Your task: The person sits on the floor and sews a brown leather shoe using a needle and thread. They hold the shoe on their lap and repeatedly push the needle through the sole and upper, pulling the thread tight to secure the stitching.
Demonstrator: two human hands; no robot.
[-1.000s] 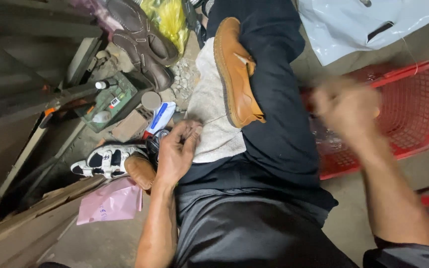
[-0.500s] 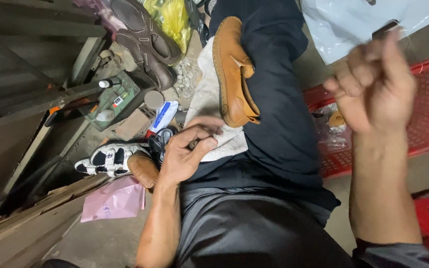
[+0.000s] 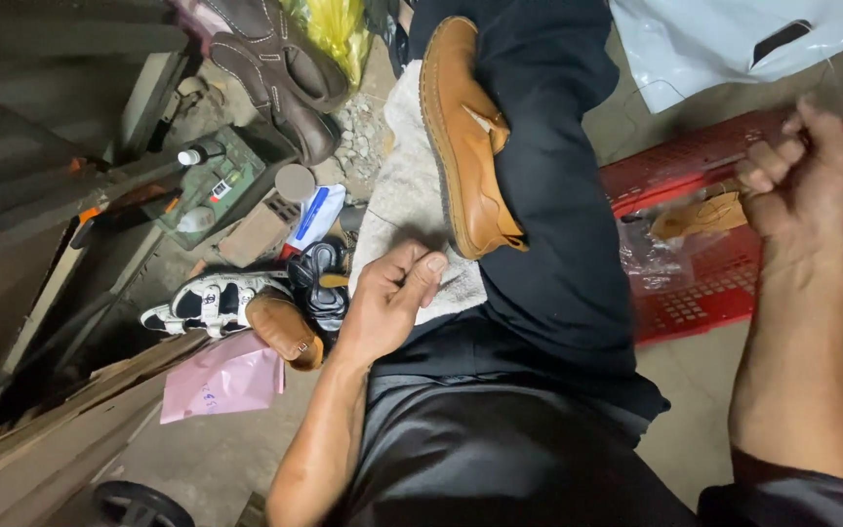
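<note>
A red plastic basket (image 3: 734,283) stood beside the person's leg. A pale cloth (image 3: 404,185) covered the thigh, bearing a tan leather shoe (image 3: 470,146) on its side. The left hand (image 3: 387,303) rested loosely curled on the cloth's edge, holding nothing. The right hand (image 3: 807,181) was raised, fingers pinched closed on a thin thread (image 3: 836,83)

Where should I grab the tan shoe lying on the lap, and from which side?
Grip the tan shoe at its heel end, nearest the left hand, coming from the cloth side. It lies on its side, sole edge facing left, with that end hanging free.
</note>
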